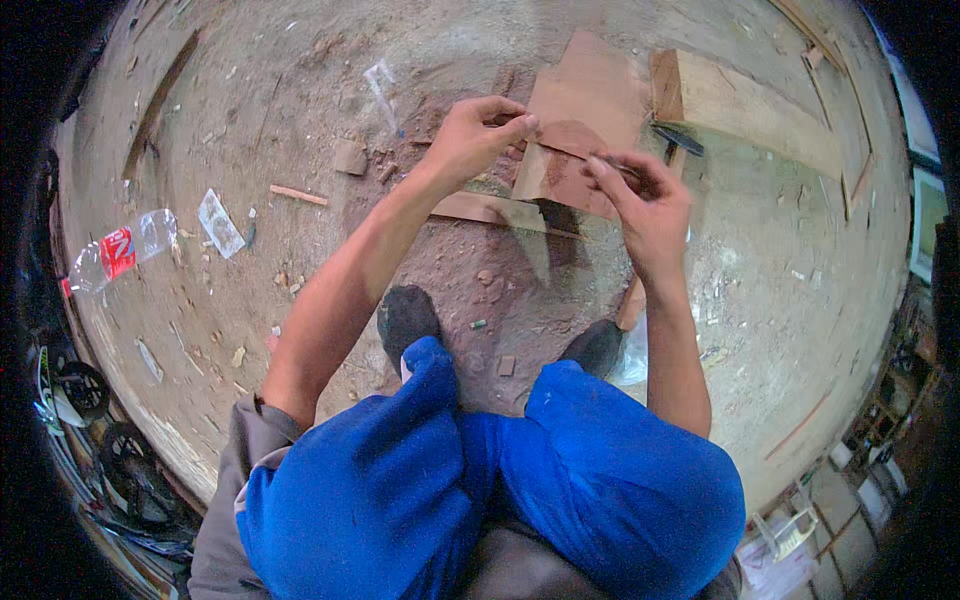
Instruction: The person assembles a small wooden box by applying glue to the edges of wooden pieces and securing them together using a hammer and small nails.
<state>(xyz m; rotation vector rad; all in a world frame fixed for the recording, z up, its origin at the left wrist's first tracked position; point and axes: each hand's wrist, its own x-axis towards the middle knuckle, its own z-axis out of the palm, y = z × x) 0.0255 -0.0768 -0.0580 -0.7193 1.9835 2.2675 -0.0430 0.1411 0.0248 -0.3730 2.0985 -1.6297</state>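
My left hand [478, 140] and my right hand [648, 208] are raised in front of my knees. Between their pinched fingertips they hold the two ends of a thin dark strip [563, 150]; its material is too fine to make out. Below it lies a flat brown board [592, 82], with a darker reddish patch on its near part. A narrow wooden slat [488, 208] sits on the ground at the board's near left. Close to my right hand is a dark-headed tool [680, 138], partly hidden by that hand.
A thick wooden beam [750, 110] lies at the far right. On the dusty ground at left are a clear plastic bottle [118, 252] with a red label, a clear plastic piece [221, 224] and a small stick [298, 195]. My dark shoes [408, 318] rest among scattered wood chips.
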